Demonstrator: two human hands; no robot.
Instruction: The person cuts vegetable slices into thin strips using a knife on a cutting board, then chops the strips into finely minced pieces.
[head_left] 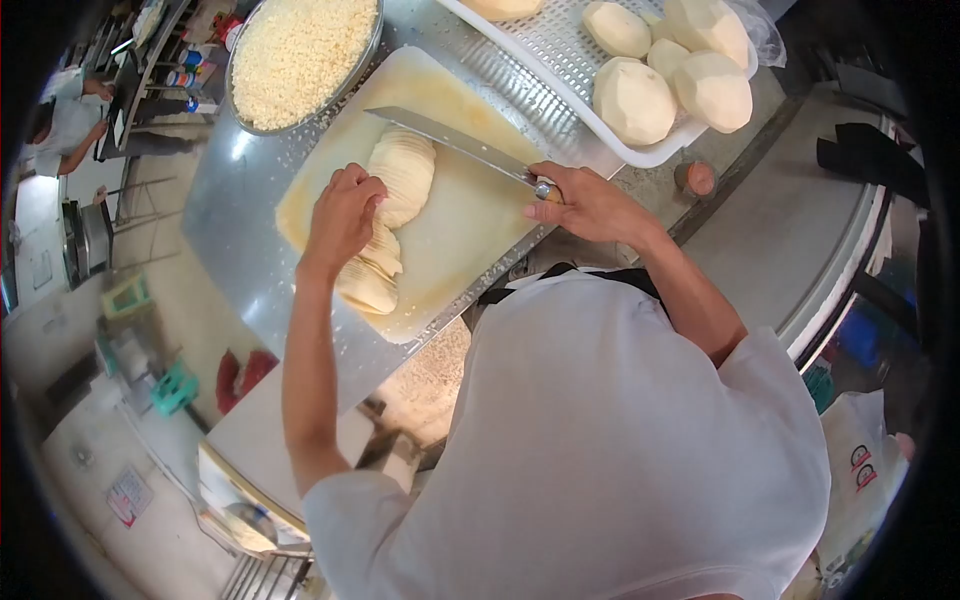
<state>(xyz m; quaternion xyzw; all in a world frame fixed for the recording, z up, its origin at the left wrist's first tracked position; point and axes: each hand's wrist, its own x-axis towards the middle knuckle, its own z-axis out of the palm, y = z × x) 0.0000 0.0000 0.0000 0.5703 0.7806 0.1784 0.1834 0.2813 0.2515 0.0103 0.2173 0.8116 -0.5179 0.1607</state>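
A pale peeled root vegetable, cut into thin slices [407,165], lies fanned out on a white cutting board [470,225]. More slices [368,285] lean over at the near end of the row. My left hand [345,215] has its fingers bent and pressed together against the slices' left side. In my right hand [592,203] is the handle of a large kitchen knife [450,138]. Its long blade points left across the board, just beyond the far end of the slices, and its edge seems clear of them.
A metal bowl [378,45] heaped with finely chopped pale bits [305,55] stands at the far left. At the far right, a white perforated tray [560,75] holds several whole peeled roots [635,100]. The metal table [235,215] ends near my apron. Another person [70,125] is at the left.
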